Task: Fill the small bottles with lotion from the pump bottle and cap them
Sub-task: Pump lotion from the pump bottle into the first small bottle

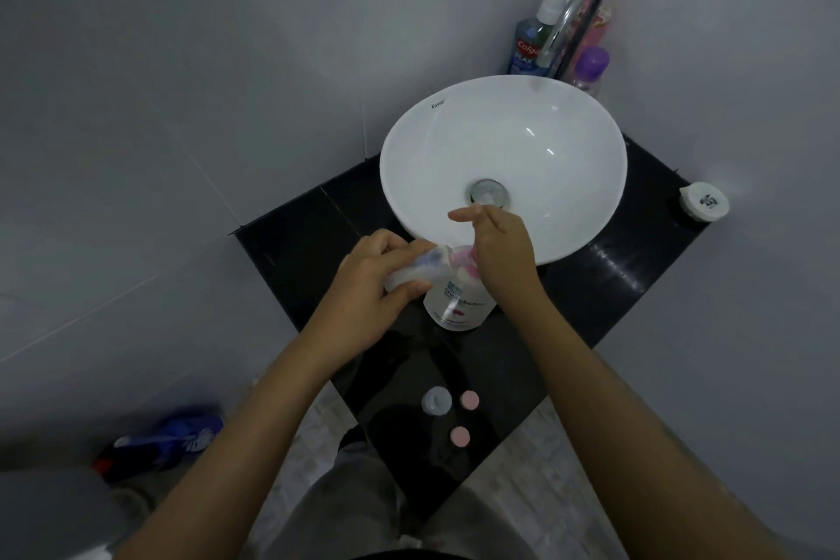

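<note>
A white pump bottle [459, 307] with a pink pump head stands on the black counter [636, 282] in front of the basin. My left hand [370, 282] grips a small clear bottle [416, 271], tilted with its mouth at the pump spout. My right hand [502, 257] rests on top of the pink pump head, fingers partly spread. Near the counter's front corner lie a translucent cap [436, 401] and two pink caps [469, 400] [460, 436].
A white bowl basin [522, 127] fills the counter's middle, with a chrome tap [575, 9] behind it. Mouthwash [532, 41] and a purple-capped bottle [589, 68] stand in the corner. A white round jar [704, 201] sits at the right edge. A blue bottle [168, 439] lies on the floor at left.
</note>
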Demonstrator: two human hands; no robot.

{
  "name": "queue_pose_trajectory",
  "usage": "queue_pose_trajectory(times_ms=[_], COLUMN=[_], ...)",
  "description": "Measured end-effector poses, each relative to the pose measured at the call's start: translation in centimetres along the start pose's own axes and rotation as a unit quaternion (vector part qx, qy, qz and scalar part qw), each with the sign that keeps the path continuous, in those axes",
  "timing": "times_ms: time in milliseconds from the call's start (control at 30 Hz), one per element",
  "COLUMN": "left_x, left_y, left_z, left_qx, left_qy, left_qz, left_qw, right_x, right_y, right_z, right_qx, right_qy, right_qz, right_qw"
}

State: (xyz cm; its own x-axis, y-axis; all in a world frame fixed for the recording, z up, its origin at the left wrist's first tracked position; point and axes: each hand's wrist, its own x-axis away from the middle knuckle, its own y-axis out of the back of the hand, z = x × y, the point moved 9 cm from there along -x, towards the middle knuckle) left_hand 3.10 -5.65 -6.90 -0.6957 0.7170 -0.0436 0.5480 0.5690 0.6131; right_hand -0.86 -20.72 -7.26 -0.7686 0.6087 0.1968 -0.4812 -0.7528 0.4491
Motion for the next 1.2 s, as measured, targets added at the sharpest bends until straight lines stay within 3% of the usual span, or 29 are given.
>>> queue_pose_trajectory(times_ms=[233,600,900,1200], left_x=[0.2,-0.3,0.1,-0.2], left_y=[0.8,-0.4,0.9,0.1], left_z=[-0.9,0.8,-0.8,-0.2], left_qx=[0.015,0.019,0.048,0.052], left_qy=[-0.017,0.015,-0.016,0.003], left_qz=[-0.009,0.019,0.007,0.028], left_qw=[1.0,1.0,0.999,0.998], right_x=[-0.3,0.0,-0.6,-0.8], right_y=[1.4,0.2,1.2,0.2], right_z=[1.0,0.0,1.9,0.0], right_qx=[-0.045,-0.009,-0.029,-0.076], right_qy=[0.008,0.036,0.069,0.025], right_qz=[-0.018,-0.03,-0.003,0.013], right_qw=[0.999,0.999,0.997,0.997])
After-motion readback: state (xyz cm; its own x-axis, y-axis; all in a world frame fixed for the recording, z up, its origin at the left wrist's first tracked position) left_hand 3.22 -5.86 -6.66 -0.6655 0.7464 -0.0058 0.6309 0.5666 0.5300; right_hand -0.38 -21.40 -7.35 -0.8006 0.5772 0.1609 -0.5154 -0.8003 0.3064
